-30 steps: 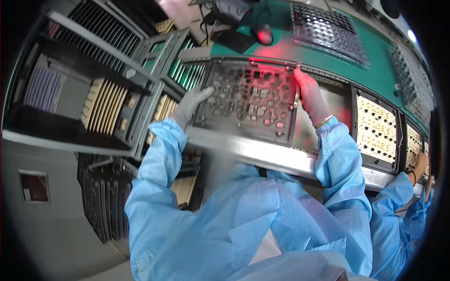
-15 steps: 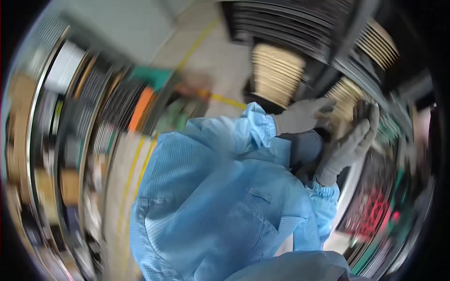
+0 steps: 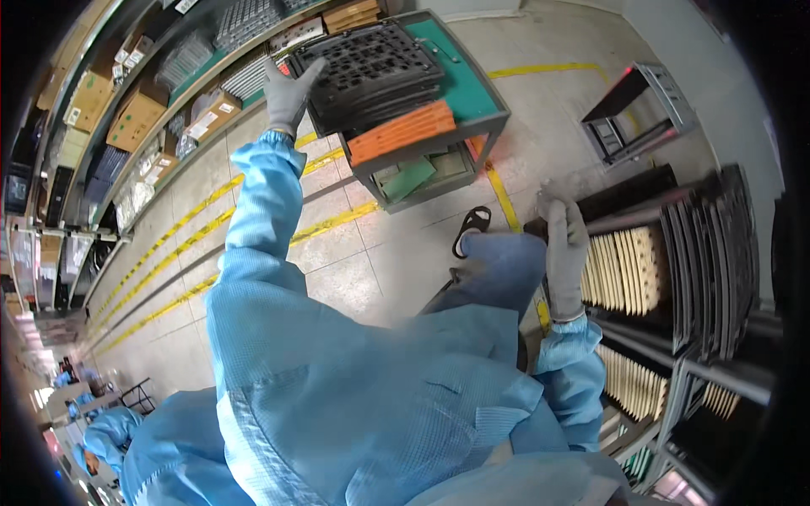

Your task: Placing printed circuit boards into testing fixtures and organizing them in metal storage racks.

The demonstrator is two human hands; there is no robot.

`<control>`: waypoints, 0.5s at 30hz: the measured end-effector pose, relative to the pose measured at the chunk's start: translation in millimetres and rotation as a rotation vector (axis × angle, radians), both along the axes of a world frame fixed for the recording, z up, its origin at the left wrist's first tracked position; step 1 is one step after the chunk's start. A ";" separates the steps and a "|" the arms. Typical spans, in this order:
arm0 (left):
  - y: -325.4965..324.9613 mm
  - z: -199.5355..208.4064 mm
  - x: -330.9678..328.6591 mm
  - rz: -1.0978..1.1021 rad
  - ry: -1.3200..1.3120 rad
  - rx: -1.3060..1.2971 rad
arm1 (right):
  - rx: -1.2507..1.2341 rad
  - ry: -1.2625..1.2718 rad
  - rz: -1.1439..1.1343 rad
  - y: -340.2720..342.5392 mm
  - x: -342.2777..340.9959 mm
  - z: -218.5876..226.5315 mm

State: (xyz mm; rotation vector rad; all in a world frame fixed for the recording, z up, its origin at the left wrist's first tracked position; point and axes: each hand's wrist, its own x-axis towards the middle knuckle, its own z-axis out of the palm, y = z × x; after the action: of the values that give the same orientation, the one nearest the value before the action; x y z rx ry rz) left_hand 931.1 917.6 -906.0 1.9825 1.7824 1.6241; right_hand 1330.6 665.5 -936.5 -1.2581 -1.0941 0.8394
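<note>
Left hand (image 3: 287,93) in a grey glove, fingers spread open, flat against the edge of the black tray stack (image 3: 371,67) on the green-topped cart (image 3: 460,93). Right hand (image 3: 564,244), fingers closed, grips a dark panel edge at the rack (image 3: 675,244) of cream boards (image 3: 624,266).

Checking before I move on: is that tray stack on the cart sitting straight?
No. The black trays under the left hand lie fanned and skewed on the green cart, edges not aligned. The right hand is apart, at the rack.
</note>
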 end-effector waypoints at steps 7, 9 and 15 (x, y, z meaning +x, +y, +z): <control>38.1 -89.1 -45.1 -0.426 -0.976 -0.904 | -0.340 -0.052 0.373 198.4 -14.6 -16.3; 34.8 -104.3 -47.5 -0.451 -1.020 -0.698 | -0.385 0.042 0.520 262.1 -27.9 -37.4; 32.4 -98.4 -49.8 -0.422 -1.129 -0.779 | -0.738 0.776 0.864 379.3 -85.7 -83.8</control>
State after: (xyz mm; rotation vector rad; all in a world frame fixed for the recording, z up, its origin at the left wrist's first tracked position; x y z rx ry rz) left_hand 881.3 950.0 -1004.4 0.7241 1.1178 1.1789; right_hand 1244.8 1044.8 -1020.3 -0.8069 -0.6474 2.3113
